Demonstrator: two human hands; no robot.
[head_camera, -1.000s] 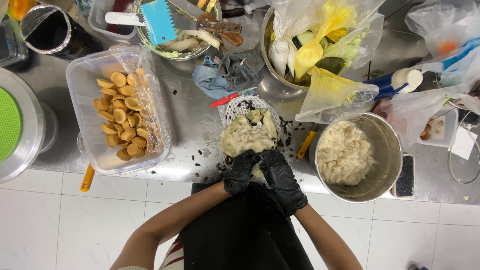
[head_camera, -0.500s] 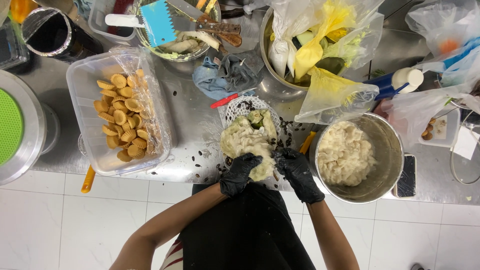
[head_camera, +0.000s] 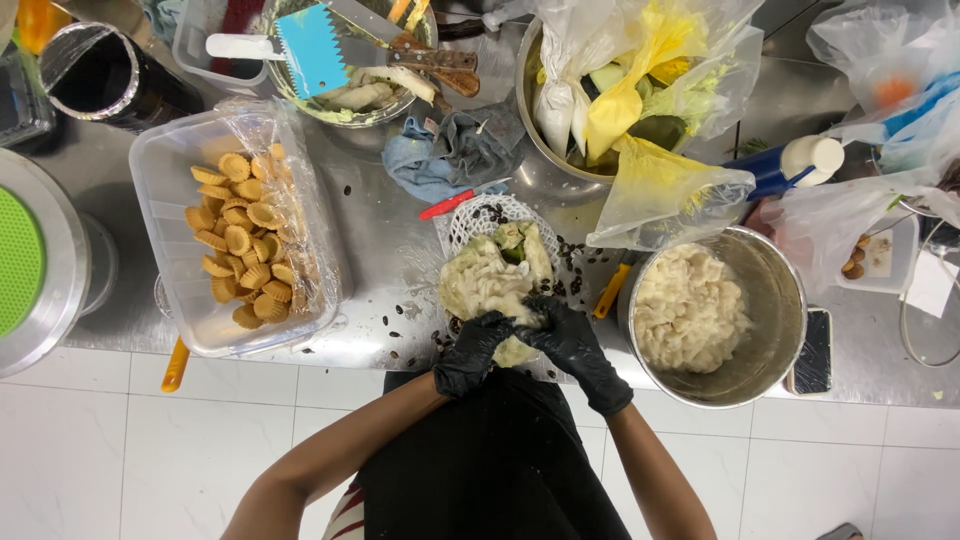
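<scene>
Now, entries as follows.

Change: half a second ago the two hands stood apart at the near edge of the dough, the right one off to the side; now both are drawn together again at its near end, much as a second ago.
Dough (head_camera: 492, 280): a pale, lumpy mass with a patch of green showing near its top; lies on a white mesh mat (head_camera: 478, 215) on the counter (head_camera: 395, 250), between the tub and the pot.
Left hand (head_camera: 470, 352): black glove, fingers curled onto the dough's near left edge, gripping it.
Right hand (head_camera: 572, 345): black glove, fingers closed over the dough's near right edge, touching the left hand.
Reading: the spread-and-gather of the hands suggests kneading or folding of the near edge; a judgement only.
Tub (head_camera: 165, 170): clear plastic, film-lined, holds small fluted yellow shells; left of the dough.
Pot (head_camera: 775, 290): steel, holds more pale dough-like pieces; right of the dough.
Dark bits (head_camera: 405, 312): scattered on the counter around the mat.
Red stick (head_camera: 450, 203): beside the mat's far edge.
Cloth (head_camera: 445, 155): grey-blue, crumpled beyond the mat.
</scene>
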